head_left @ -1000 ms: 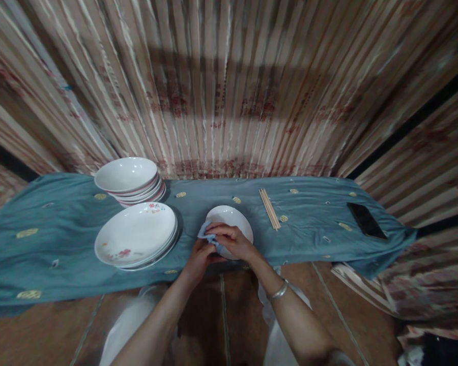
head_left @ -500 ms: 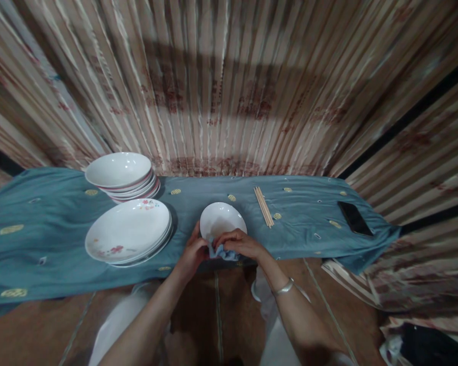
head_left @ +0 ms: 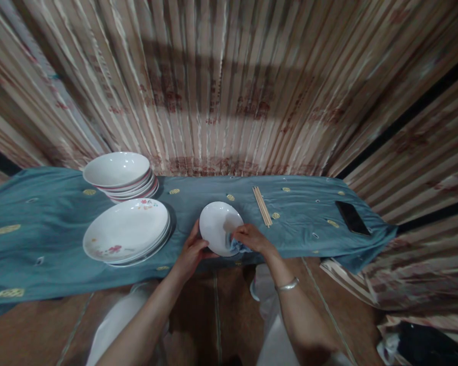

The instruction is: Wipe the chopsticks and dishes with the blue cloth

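Note:
A white bowl (head_left: 218,226) with a thin dark rim is in the middle, tilted slightly, near the table's front edge. My left hand (head_left: 194,250) grips its left side, thumb over the rim and fingers underneath. A bunched blue cloth (head_left: 238,246) is pinched in my right hand (head_left: 252,238), pressed against the bowl's lower right inner side and rim. Part of the cloth is hidden by my fingers. A stack of white oval plates with flower prints (head_left: 126,229) stands left of the bowl.
Behind the plates is a stack of white bowls (head_left: 117,170). Several wooden chopsticks (head_left: 262,206) lie right of the bowl. A black phone (head_left: 352,217) rests at the right end of the blue patterned tablecloth (head_left: 309,239). A striped curtain (head_left: 229,91) hangs behind.
My right hand has moved the cloth from the bowl's near edge to its right side. More of the bowl's inside now shows. My left hand keeps its grip.

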Tool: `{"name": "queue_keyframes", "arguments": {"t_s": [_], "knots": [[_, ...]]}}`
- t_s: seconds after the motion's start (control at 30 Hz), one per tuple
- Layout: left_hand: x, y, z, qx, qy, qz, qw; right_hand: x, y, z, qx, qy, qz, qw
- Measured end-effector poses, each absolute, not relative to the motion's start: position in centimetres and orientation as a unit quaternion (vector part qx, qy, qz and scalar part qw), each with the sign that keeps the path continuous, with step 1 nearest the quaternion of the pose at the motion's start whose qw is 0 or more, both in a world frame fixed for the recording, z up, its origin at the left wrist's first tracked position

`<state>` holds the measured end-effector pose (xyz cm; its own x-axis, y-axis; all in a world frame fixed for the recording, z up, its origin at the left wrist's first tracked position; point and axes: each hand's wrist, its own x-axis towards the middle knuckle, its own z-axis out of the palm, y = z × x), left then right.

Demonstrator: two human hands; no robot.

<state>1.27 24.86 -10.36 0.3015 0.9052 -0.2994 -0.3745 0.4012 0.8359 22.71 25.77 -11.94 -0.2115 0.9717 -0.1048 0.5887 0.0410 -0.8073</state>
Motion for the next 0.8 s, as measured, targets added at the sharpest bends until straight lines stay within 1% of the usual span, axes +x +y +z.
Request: {"name": "queue_keyframes", "arguments": {"t_s": [0.2,0.3,0.37,0.57,0.8], "knots": [[1.3,24.8,-10.4,0.338,0.403,0.436,0.73,22.8,26.8,-13.3,-0.613,-0.717,0.213,0.253],[1.4,24.8,-10.2,0.334,0.404,0.436,0.731,22.5,27.2,-13.8,-0.631,-0.717,0.156,0.254],[1.4,24.8,-10.1,0.334,0.402,0.436,0.733,22.2,27.5,-14.1,-0.633,-0.713,0.131,0.272],[1.4,24.7,-10.0,0.331,0.397,0.437,0.736,21.1,28.7,-14.5,-0.617,-0.699,0.112,0.343],[1.4,24.7,-10.5,0.325,0.393,0.442,0.738,20.0,29.6,-14.8,-0.575,-0.694,0.157,0.403]]}}
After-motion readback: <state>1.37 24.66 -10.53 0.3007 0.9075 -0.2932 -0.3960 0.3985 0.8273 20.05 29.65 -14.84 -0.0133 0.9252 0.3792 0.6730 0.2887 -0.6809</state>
